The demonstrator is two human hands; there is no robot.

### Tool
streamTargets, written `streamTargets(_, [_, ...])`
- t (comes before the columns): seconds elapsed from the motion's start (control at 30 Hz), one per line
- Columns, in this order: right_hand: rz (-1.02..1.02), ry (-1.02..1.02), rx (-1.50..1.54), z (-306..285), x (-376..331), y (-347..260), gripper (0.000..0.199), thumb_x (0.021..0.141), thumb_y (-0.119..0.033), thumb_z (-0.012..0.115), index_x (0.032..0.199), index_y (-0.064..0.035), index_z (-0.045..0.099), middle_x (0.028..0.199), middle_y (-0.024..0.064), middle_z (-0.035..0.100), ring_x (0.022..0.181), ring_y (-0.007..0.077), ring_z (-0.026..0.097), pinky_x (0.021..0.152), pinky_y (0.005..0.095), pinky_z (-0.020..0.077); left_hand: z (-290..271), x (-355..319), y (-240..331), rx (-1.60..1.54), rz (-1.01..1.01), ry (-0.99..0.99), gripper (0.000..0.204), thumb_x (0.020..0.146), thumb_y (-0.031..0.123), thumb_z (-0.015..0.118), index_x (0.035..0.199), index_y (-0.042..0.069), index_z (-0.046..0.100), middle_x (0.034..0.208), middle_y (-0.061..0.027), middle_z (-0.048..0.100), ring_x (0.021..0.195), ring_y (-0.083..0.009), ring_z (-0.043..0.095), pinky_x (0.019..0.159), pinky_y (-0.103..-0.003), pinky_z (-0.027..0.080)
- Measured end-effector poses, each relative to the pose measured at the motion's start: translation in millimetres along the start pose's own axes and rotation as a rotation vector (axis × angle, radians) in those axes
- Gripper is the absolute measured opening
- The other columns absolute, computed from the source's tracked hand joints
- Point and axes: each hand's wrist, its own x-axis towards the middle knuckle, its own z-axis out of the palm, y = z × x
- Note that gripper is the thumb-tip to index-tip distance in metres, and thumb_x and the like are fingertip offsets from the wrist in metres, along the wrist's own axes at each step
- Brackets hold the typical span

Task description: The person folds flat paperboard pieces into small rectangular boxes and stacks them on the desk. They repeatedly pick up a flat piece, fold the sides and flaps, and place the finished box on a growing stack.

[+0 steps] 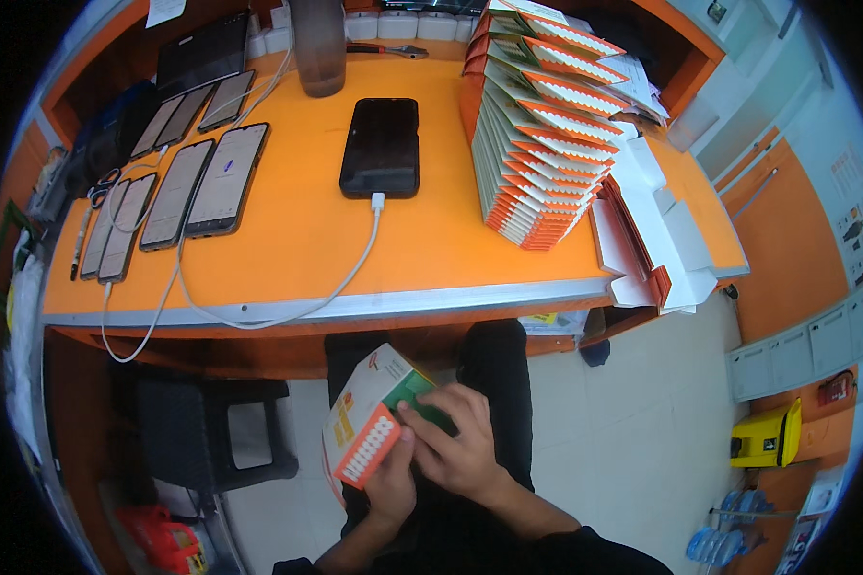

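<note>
Over my lap is a small cardboard box (362, 410), tilted, with white, orange and green faces and a row of white scalloped shapes on its orange edge. My left hand (390, 487) grips it from below, the thumb against the orange edge. Bent over the green side is my right hand (458, 441), its fingers pressing on that panel near the box's end. The box's underside and some of my left fingers are hidden. On the desk (297, 244) beyond stands a tall leaning stack of similar orange, white and green boxes (547, 144).
White-and-red opened cartons (662, 230) lie by the desk's right edge. A black phone (381, 149) on a white cable lies mid-desk; several other phones (225, 182) lie left. A dark tumbler (318, 48) and pliers (388, 50) are behind. A black stool (211, 431) stands lower left.
</note>
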Motion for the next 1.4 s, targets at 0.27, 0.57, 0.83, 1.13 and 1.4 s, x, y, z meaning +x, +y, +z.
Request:
streamTargets(0.27, [-0.066, -0.271, 0.164, -8, -16, 17, 0.054, 0.077, -0.006, 0.075, 0.13, -0.0089, 0.062, 0.131, 0.0149, 0.059, 0.126, 0.0354, 0.056, 0.101, 0.049, 0.051, -11, 33, 32, -0.299, -0.172, 0.196, 0.032, 0.1, 0.014, 0.06, 0.129, 0.002, 0.053, 0.125, -0.0129, 0.06, 0.117, -0.0223, 0.059, 0.101, -0.038, 0.049])
streamTargets(0.57, [-0.241, -0.003, 0.103, -43, 27, 45, 0.027, 0.076, 0.005, 0.065, 0.098, -0.0047, 0.074, 0.104, 0.0143, 0.071, 0.082, 0.0264, 0.073, 0.067, 0.0327, 0.06, -9, 8, 101, 0.115, -0.53, -0.495, 0.024, 0.099, 0.015, 0.063, 0.116, -0.001, 0.063, 0.105, -0.0128, 0.071, 0.102, -0.0224, 0.068, 0.086, -0.036, 0.057])
streamTargets(0.83, [-0.291, -0.049, 0.264, -60, 53, 45, 0.023, 0.073, 0.005, 0.068, 0.09, -0.0089, 0.074, 0.105, 0.0136, 0.071, 0.081, 0.0264, 0.072, 0.062, 0.0286, 0.0561, 36, 35, 162, 1.648, 0.699, -0.781, 0.062, 0.087, 0.029, 0.076, 0.137, 0.0, 0.052, 0.135, -0.0264, 0.052, 0.119, -0.0393, 0.059, 0.096, -0.05, 0.052])
streamTargets(1.13, [-0.402, -0.075, 0.053, -55, 63, 42, 0.023, 0.073, 0.004, 0.072, 0.09, -0.012, 0.074, 0.109, 0.0121, 0.069, 0.096, 0.0266, 0.064, 0.076, 0.0359, 0.0515, 30, 90, 156, 1.578, 0.751, -1.104, 0.045, 0.091, -0.002, 0.06, 0.136, -0.006, 0.052, 0.125, -0.0273, 0.064, 0.106, -0.0369, 0.07, 0.084, -0.041, 0.06])
streamTargets(1.4, [-0.004, -0.046, -0.21, -49, 50, 9, 0.033, 0.073, -0.008, 0.075, 0.106, -0.011, 0.075, 0.114, 0.0062, 0.06, 0.099, 0.0231, 0.049, 0.086, 0.0405, 0.0362, 16, 85, 107, 1.449, 0.759, -0.586, 0.019, 0.088, 0.002, 0.067, 0.107, -0.001, 0.067, 0.079, -0.0173, 0.071, 0.067, -0.0275, 0.072, 0.058, -0.036, 0.057])
